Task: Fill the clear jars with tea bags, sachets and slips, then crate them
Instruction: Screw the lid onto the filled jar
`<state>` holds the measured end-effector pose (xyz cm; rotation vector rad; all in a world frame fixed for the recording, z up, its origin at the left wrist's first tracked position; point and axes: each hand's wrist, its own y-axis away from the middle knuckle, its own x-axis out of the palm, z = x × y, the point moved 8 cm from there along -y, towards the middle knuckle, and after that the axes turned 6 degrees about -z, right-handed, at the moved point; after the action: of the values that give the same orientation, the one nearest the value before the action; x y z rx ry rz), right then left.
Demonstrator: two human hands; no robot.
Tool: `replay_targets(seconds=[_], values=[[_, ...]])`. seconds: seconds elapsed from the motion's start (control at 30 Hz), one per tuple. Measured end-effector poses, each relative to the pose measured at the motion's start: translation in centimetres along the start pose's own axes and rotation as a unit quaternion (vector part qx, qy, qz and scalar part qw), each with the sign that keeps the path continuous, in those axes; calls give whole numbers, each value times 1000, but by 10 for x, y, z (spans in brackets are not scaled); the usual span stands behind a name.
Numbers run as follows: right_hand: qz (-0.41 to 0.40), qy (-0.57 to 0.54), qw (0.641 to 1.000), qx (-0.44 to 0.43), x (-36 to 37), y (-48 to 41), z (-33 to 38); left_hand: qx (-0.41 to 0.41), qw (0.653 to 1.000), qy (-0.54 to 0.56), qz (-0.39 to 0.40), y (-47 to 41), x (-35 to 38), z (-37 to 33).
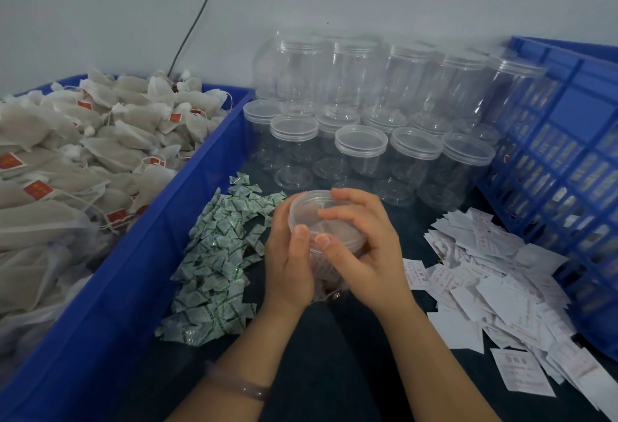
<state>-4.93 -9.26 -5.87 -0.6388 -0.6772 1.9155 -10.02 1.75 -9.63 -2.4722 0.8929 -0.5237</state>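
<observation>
A clear jar (329,262) with a clear lid (309,212) stands in front of me on the dark table; reddish contents show through its wall. My left hand (289,254) grips the jar's left side, thumb on the lid rim. My right hand (363,244) curls over the lid from the right, fingers on top. Green-and-white sachets (217,254) lie heaped to the left of the jar. White paper slips (495,277) are scattered to its right. Tea bags (67,160) with red tags fill the blue bin (160,221) at left.
Several empty lidded clear jars (361,140) stand in two stacked rows behind, against the grey wall. A blue slatted crate (568,160) stands at the right, jars visible through its slats. A dark cable (197,20) runs down the wall. A bracelet is on my left wrist.
</observation>
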Motion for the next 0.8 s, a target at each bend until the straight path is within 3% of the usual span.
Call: replay_targets(seconds=[0.3, 0.47, 0.8], values=[[-9, 25, 999, -39, -1, -1, 5, -75, 994, 78, -7, 4, -1, 16], [-26, 43, 994, -97, 0, -1, 10, -66, 996, 63, 7, 2, 0, 14], [1, 49, 991, -122, 3, -4, 13, -79, 997, 19, -8, 3, -4, 25]])
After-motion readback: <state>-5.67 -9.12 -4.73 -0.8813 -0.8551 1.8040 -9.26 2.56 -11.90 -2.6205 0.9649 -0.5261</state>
